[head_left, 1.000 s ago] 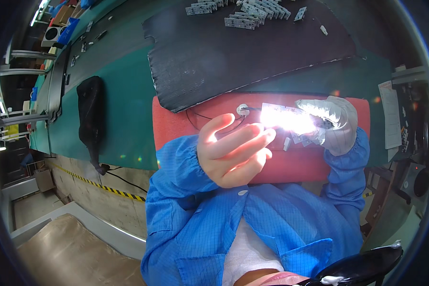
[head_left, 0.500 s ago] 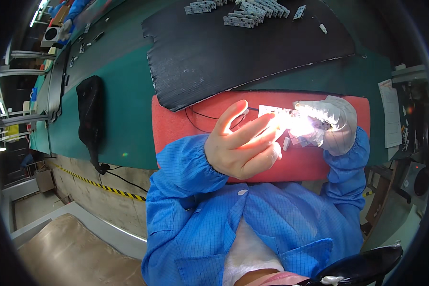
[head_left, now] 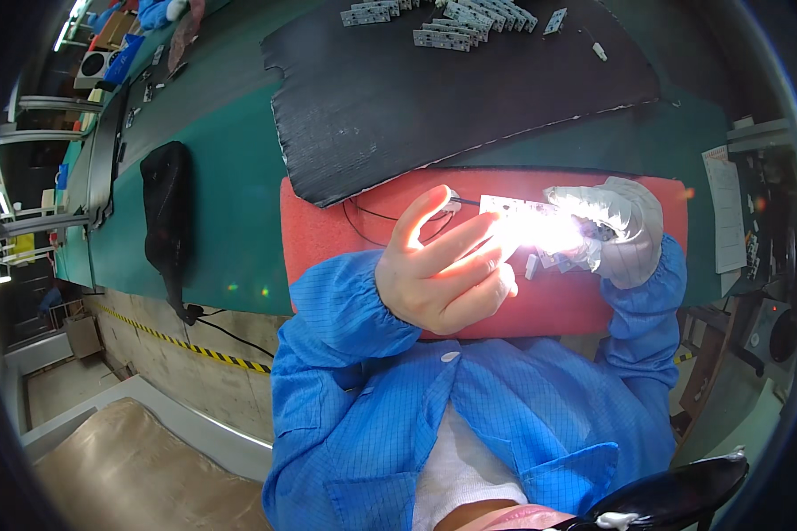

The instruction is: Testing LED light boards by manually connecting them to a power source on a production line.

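A white circuit board (head_left: 498, 205) with a bright lit patch is held above the red foam pad (head_left: 319, 221). My gloved right hand (head_left: 630, 232) is closed round its right end. My bare left hand (head_left: 447, 274) is open, with the thumb raised and the fingers stretched toward the board's left part. Glare hides whether those fingertips touch it. Behind the left thumb, a small white connector (head_left: 452, 203) on a dark cable rests over the pad. A small white piece (head_left: 531, 266) is just below the board. Clear plastic film (head_left: 584, 257) shows beside the glove.
Several circuit boards (head_left: 443, 40) lie in rows on a black sheet (head_left: 381, 115) at the back. A black cloth-like bundle (head_left: 166, 208) lies on the green table (head_left: 230, 195) to the left. Papers (head_left: 724, 208) hang at the right. Another person's blue sleeve (head_left: 155, 12) shows far left.
My left hand has shifted slightly left, and the white connector shows more. The glare on the board has grown brighter. Far left, the other person's arm has moved.
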`<state>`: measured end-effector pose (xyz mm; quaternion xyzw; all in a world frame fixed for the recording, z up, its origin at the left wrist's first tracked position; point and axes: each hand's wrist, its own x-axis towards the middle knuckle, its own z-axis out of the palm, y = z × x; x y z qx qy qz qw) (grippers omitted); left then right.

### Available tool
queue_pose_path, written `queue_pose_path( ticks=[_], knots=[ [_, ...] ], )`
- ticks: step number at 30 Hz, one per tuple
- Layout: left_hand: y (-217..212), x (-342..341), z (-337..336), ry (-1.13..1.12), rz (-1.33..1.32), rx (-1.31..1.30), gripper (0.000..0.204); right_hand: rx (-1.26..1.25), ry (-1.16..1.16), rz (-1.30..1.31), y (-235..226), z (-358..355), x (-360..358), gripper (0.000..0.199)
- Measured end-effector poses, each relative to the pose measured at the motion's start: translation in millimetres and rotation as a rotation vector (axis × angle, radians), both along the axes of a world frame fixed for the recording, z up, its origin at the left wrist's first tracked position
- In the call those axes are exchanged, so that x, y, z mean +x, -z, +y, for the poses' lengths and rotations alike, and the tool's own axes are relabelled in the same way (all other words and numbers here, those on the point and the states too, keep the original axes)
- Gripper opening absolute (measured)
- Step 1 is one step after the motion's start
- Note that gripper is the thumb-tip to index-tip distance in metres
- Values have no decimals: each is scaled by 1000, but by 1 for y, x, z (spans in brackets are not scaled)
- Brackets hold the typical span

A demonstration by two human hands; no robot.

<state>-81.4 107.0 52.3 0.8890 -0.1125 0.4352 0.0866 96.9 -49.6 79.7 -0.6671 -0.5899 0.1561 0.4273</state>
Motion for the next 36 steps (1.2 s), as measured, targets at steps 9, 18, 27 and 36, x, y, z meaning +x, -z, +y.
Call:
queue_pose_path(
  ticks=[9,18,27,36],
  knots=[
    [4,-1,5,-15,-40,9,18,29,75,-134,5,0,-2,41],
    [-2,-17,14,-52,33,-89,20,59,82,-328,20,-10,6,43],
    [15,-10,34,-51,95,-304,20,-11,143,75,33,24,27,27],
    [21,-4,39,-74,123,-284,22,-215,146,445,52,21,24,40]
  ],
)
